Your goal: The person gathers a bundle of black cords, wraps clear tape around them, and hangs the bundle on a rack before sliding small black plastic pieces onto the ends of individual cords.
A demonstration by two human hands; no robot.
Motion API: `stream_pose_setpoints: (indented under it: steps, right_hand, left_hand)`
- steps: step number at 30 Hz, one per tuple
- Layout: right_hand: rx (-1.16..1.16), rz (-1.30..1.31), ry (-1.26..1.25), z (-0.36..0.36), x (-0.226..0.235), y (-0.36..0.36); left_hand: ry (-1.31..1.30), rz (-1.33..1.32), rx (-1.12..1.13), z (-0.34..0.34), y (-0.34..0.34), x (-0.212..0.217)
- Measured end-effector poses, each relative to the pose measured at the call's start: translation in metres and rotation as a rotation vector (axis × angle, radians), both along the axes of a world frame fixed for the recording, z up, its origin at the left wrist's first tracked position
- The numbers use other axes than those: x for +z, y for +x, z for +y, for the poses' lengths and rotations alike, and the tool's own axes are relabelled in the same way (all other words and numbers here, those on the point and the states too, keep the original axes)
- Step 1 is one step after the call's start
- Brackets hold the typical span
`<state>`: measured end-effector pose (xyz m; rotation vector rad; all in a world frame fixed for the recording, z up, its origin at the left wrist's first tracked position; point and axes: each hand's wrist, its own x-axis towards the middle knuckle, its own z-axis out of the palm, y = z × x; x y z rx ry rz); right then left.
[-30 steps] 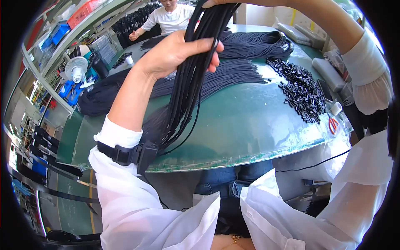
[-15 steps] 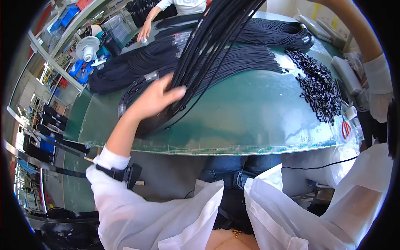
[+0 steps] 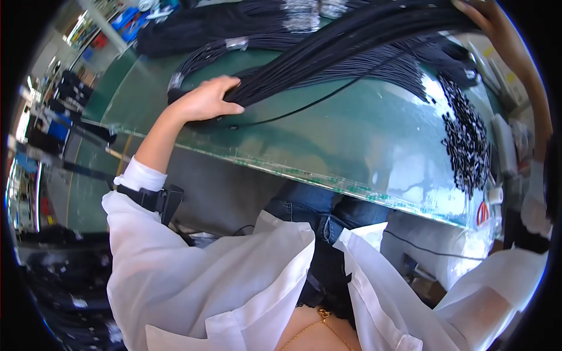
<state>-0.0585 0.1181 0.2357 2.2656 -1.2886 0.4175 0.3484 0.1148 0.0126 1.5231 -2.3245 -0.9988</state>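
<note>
A thick bundle of long black cables (image 3: 328,52) stretches slantwise across the table between my two hands. At its lower left end, my left hand (image 3: 205,100) is curled round the cables, with the thumb on the near side and the fingers beyond. My right hand (image 3: 481,16) grips the raised far end at the upper right, partly cut off by the picture's edge. One single cable (image 3: 310,106) sags away from the bundle in a curve above the tabletop.
More black cable bundles (image 3: 199,30) with clear wrapping lie along the back of the green table (image 3: 328,140). Many short black tube pieces (image 3: 465,137) are heaped on the right. Red-handled pliers (image 3: 482,213) and a white roll (image 3: 495,195) sit near the right corner.
My right hand has swung the bundle's upper end down to the right, so the cables lie flatter. The view has tilted, and the co-worker has left the picture.
</note>
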Motion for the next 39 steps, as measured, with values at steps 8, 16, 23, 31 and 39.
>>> stream_pose_setpoints:
  steps: [8,16,23,31,39]
  right_hand:
    - [-0.020,-0.187,0.141,0.029,-0.021,-0.014]
    - [-0.227,-0.391,0.360,0.088,-0.094,-0.074]
    - [-0.287,-0.262,1.058,0.116,-0.163,-0.071]
    - [0.303,-0.586,1.316,0.021,-0.220,0.051]
    - [0.221,-0.904,2.098,0.032,-0.230,0.105]
  left_hand:
    - [0.906,1.302,0.159,0.112,-0.060,-0.054]
    - [0.751,2.064,0.072,0.067,-0.118,-0.082]
    - [0.709,1.967,0.211,0.083,-0.116,-0.072]
    - [0.653,1.951,0.280,0.084,-0.121,-0.070]
    - [0.675,1.988,0.531,0.075,-0.102,-0.075]
